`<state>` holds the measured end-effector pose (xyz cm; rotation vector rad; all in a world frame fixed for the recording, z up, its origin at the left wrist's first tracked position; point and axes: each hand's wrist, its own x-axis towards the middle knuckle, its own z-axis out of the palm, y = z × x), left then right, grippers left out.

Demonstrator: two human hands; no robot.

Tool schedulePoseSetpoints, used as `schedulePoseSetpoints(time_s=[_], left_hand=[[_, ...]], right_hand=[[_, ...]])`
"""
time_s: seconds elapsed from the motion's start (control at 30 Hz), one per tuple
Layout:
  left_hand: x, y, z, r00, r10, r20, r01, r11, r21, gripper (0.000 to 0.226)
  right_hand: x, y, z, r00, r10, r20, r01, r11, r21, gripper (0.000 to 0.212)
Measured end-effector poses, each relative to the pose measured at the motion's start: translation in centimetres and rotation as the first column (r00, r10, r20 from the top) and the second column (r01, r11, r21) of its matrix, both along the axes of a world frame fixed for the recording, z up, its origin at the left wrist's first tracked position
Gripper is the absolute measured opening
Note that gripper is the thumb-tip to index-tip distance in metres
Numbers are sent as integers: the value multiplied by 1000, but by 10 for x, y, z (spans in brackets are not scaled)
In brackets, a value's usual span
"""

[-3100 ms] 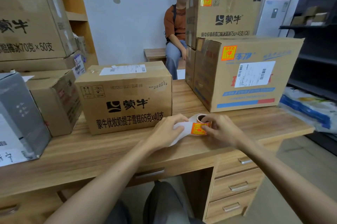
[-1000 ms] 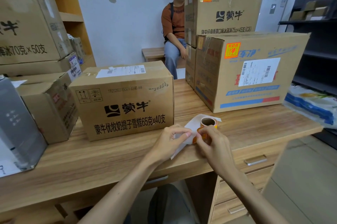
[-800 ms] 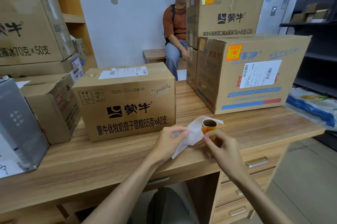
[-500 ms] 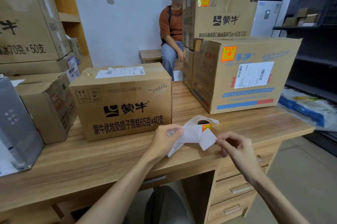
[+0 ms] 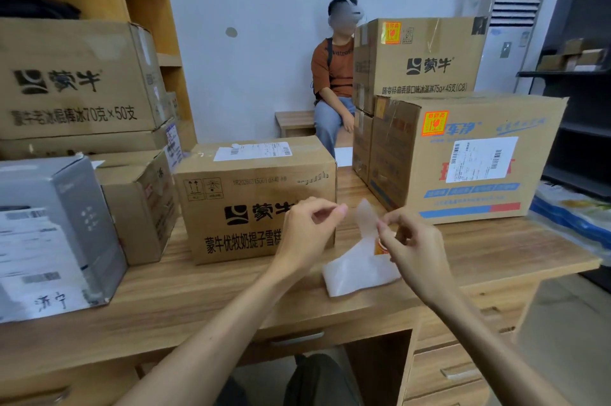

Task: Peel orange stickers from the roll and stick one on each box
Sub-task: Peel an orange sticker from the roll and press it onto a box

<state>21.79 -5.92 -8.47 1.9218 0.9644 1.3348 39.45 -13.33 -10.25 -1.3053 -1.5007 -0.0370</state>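
My right hand (image 5: 413, 250) pinches a pale pinkish flap (image 5: 365, 219) that stands up from the sticker roll; no printed face shows on it. The roll (image 5: 380, 247) is mostly hidden behind that hand, with only an orange edge visible. Loose white backing paper (image 5: 355, 271) trails onto the desk. My left hand (image 5: 307, 230) hovers in front of the middle cardboard box (image 5: 251, 180), fingers curled, thumb and forefinger tips together with nothing seen between them. No orange sticker shows on that box. The big right box (image 5: 469, 194) and the box stacked behind it (image 5: 426, 75) each carry an orange sticker.
A grey box (image 5: 49, 233), a small brown box (image 5: 142, 207) and large stacked cartons (image 5: 79, 81) crowd the desk's left side. A person sits on a bench (image 5: 294, 121) behind the boxes. Blue-and-white bags (image 5: 572, 217) lie past the desk's right edge (image 5: 562, 260).
My left hand has let go of the backing paper and risen in front of the middle box. My right hand has lifted the pale flap up from the roll.
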Motion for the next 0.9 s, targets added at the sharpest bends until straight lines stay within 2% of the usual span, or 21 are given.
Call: schedulePoseSetpoints(time_s=[0.17, 0.3, 0.43, 0.6, 0.67, 0.73, 0.83, 0.9], left_hand=[[-30, -13, 21, 997, 71, 19, -70, 995, -74, 20], [-52, -15, 24, 986, 163, 22, -159, 981, -113, 17], [-68, -17, 27, 970, 239, 47, -235, 969, -78, 15], [-99, -15, 30, 962, 267, 49, -262, 961, -86, 21], [-115, -13, 31, 960, 271, 67, -264, 959, -105, 17], [-130, -11, 32, 973, 218, 75, -209, 971, -116, 14], [-152, -8, 33, 994, 101, 38, -97, 991, -87, 11], [-163, -4, 33, 997, 74, 21, -73, 995, -63, 9]], right_hand=[[-46, 25, 3, 964, -41, 262, 10, 993, 120, 9], [-81, 31, 6, 869, -184, 459, 41, 952, 303, 15], [-107, 36, 9, 811, -307, 497, 72, 897, 436, 21], [-120, 37, 11, 837, -211, 505, -28, 905, 424, 19], [-122, 37, 12, 862, -159, 481, -60, 911, 408, 22], [-124, 39, 14, 917, -75, 391, -71, 936, 346, 24], [-129, 49, 21, 989, 141, 33, -144, 982, 119, 15], [-133, 60, 28, 945, 260, -201, -266, 964, -1, 11]])
